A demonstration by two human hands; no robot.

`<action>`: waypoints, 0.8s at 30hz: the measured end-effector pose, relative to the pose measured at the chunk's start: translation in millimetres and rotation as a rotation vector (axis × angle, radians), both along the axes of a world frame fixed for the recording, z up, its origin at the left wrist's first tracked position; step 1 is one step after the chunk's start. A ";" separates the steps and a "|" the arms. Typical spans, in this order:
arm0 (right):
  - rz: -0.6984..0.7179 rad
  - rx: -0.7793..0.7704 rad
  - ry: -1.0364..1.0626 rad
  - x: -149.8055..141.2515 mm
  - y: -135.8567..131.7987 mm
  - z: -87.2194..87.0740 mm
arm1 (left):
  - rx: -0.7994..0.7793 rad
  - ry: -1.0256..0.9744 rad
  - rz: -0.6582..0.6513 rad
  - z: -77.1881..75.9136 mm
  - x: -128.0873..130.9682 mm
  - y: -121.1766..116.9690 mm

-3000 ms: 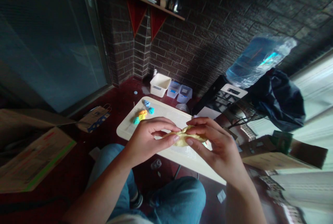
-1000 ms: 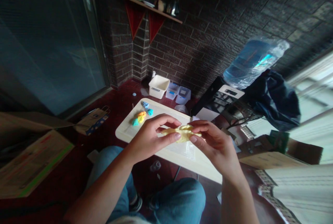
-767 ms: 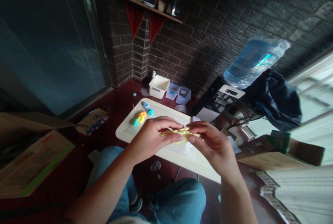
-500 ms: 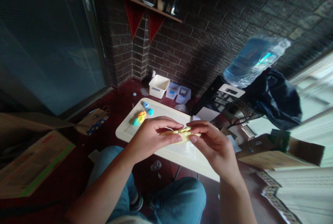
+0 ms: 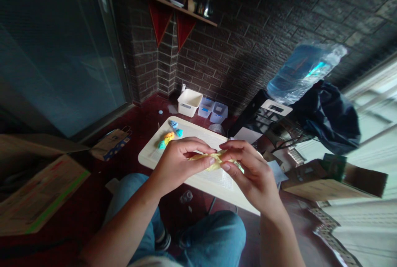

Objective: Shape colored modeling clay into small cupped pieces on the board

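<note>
Both my hands pinch one lump of pale yellow clay [image 5: 214, 162] above a cream board [image 5: 204, 180] that rests across my lap. My left hand [image 5: 178, 163] grips the lump's left end between thumb and fingers. My right hand [image 5: 252, 171] closes on its right end, fingertips meeting those of the left. Most of the lump is hidden between the fingers. Small blue, teal and yellow clay pieces [image 5: 169, 136] lie at the board's far left corner.
A white tub [image 5: 190, 102] and two clear lidded boxes [image 5: 213, 109] stand by the brick wall. A paper bag [image 5: 108, 143] and a flat cardboard box [image 5: 37, 194] lie on the red floor at left. A water jug [image 5: 302, 72], dark cloth and cartons crowd the right.
My hands have kept squeezing and folding the yellow clay, pressing it flatter and narrower between the fingertips. The right hand has shifted slightly left and down. Nothing else has moved.
</note>
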State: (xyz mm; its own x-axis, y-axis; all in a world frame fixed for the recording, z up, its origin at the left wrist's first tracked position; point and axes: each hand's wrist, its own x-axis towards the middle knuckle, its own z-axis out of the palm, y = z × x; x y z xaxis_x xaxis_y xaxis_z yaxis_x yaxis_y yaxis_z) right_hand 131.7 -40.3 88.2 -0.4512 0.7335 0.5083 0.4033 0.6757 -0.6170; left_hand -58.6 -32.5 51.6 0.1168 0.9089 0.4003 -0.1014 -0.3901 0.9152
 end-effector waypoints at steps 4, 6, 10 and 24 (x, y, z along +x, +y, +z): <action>0.008 0.046 -0.039 -1.3 0.1 1.1 | 0.017 -0.002 0.000 -0.1 0.1 -0.1; -0.004 0.059 -0.051 -2.7 -0.5 1.8 | 0.046 0.025 0.007 0.8 0.4 -0.3; -0.055 0.069 -0.015 -5.5 -1.7 0.2 | 0.109 0.119 0.034 4.1 0.6 -0.5; -0.112 -0.300 0.311 -10.6 1.0 -16.4 | 0.216 0.264 -0.016 8.1 -4.3 2.1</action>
